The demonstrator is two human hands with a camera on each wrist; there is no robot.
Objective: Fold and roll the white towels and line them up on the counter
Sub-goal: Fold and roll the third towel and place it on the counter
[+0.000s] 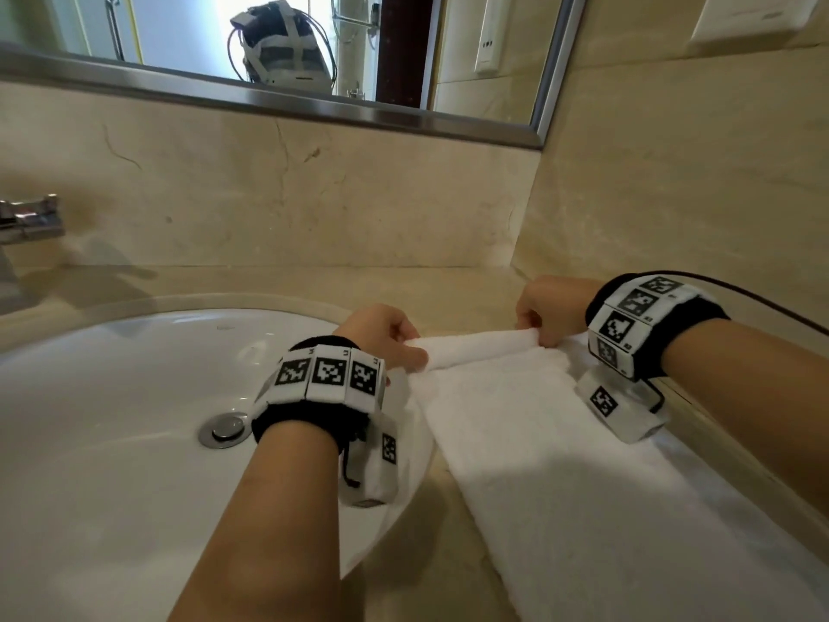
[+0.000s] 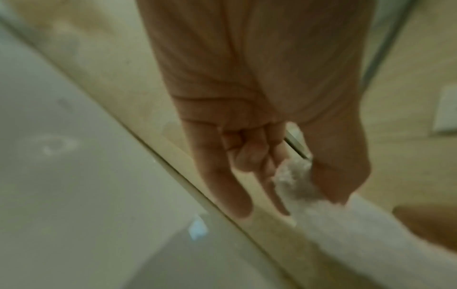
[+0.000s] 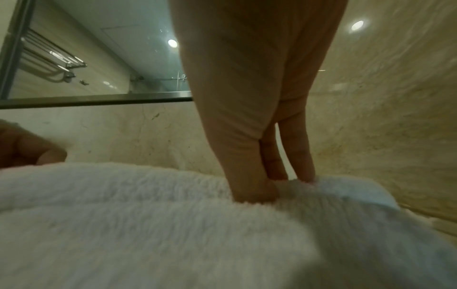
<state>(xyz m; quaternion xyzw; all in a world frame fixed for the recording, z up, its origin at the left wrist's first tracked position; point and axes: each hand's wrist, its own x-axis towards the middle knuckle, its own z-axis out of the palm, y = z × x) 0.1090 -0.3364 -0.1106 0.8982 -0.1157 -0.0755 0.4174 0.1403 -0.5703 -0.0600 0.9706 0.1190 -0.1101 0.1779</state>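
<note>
A white towel [image 1: 551, 464] lies folded into a long strip on the beige counter [image 1: 453, 289], right of the basin. Its far end is turned over into a short roll [image 1: 480, 347]. My left hand [image 1: 394, 341] pinches the roll's left end, thumb and fingers round the cloth [image 2: 294, 181]. My right hand [image 1: 545, 316] pinches the roll's right end; in the right wrist view its thumb and fingers press into the towel [image 3: 173, 224] at the fold. The near end of the strip runs out of the head view at the lower right.
A white basin [image 1: 134, 442] with a chrome drain [image 1: 224, 429] lies at the left, its rim under my left wrist. A chrome tap [image 1: 27, 222] stands at the far left. A marble wall and mirror frame [image 1: 314, 110] close the back; a side wall stands at the right.
</note>
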